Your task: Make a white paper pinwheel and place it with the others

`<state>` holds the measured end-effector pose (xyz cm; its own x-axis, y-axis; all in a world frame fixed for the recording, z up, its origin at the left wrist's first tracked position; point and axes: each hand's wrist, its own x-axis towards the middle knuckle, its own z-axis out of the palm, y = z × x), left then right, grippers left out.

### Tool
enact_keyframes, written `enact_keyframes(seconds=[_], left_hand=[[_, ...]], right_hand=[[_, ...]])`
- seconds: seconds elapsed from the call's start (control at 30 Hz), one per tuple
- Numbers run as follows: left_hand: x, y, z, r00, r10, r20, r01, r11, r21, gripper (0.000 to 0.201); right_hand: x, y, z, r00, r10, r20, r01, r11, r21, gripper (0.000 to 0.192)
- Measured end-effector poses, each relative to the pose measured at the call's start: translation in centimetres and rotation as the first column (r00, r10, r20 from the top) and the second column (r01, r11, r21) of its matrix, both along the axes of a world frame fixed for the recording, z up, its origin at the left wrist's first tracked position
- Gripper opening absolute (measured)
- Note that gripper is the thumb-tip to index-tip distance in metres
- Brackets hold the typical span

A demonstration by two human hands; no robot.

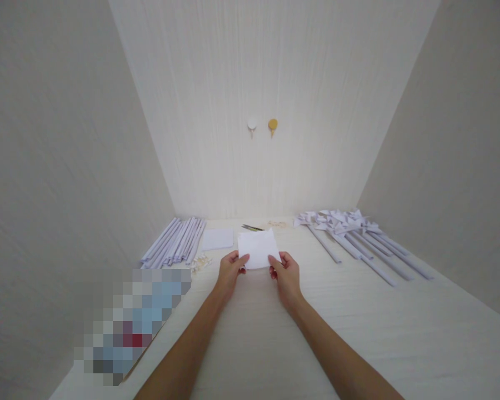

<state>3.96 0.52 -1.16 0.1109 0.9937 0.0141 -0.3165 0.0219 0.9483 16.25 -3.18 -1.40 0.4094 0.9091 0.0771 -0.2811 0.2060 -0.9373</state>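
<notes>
A small white paper sheet (258, 247) is held up just above the white table (316, 328), near its middle. My left hand (230, 273) pinches the sheet's lower left corner. My right hand (285, 273) pinches its lower right corner. Both forearms reach in from the bottom edge of the view.
A bundle of rolled white paper sticks (175, 241) lies at the far left, with a stack of white squares (217, 238) beside it and small pale bits (201, 261) in front. Scissors (252, 227) lie behind the sheet. Paper pinwheels on sticks (354, 233) lie at the far right. Walls close in on three sides.
</notes>
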Motion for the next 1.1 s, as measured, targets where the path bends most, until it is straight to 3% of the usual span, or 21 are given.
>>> enact_keyframes(seconds=[0.1, 0.2, 0.27, 0.37, 0.5, 0.77, 1.1], left_hand=[[0.2, -0.2, -0.2, 0.989, -0.133, -0.063, 0.134, 0.991, 0.002, 0.026], [0.4, -0.5, -0.1, 0.982, -0.178, -0.056, 0.178, 0.984, -0.005, 0.033], [0.5, -0.7, 0.2, 0.989, -0.149, -0.006, 0.149, 0.989, -0.003, 0.039], [0.7, -1.1, 0.7, 0.993, -0.088, 0.079, 0.089, 0.996, -0.007, 0.043], [0.7, -1.4, 0.9, 0.989, -0.1, 0.11, 0.101, 0.995, -0.003, 0.032], [0.8, -1.3, 1.0, 0.988, -0.094, 0.123, 0.095, 0.995, -0.004, 0.028], [0.7, -1.2, 1.0, 0.981, 0.0, 0.193, 0.009, 0.999, -0.047, 0.038]], right_hand=[[0.4, 0.1, 0.2, 0.995, -0.047, -0.089, 0.049, 0.998, 0.024, 0.029], [0.3, 0.1, 0.4, 0.98, -0.064, -0.19, 0.072, 0.997, 0.035, 0.038], [0.1, 0.0, 0.5, 0.981, -0.026, -0.194, 0.035, 0.999, 0.039, 0.038], [-0.5, -0.2, 0.3, 0.988, 0.126, -0.092, -0.125, 0.992, 0.017, 0.031], [-1.2, -0.5, -0.2, 0.947, 0.321, 0.026, -0.319, 0.946, -0.053, 0.031], [-1.1, -0.5, 0.0, 0.927, 0.376, 0.007, -0.374, 0.923, -0.086, 0.03], [-0.9, -0.6, 0.2, 0.892, 0.452, 0.007, -0.449, 0.888, -0.101, 0.021]])
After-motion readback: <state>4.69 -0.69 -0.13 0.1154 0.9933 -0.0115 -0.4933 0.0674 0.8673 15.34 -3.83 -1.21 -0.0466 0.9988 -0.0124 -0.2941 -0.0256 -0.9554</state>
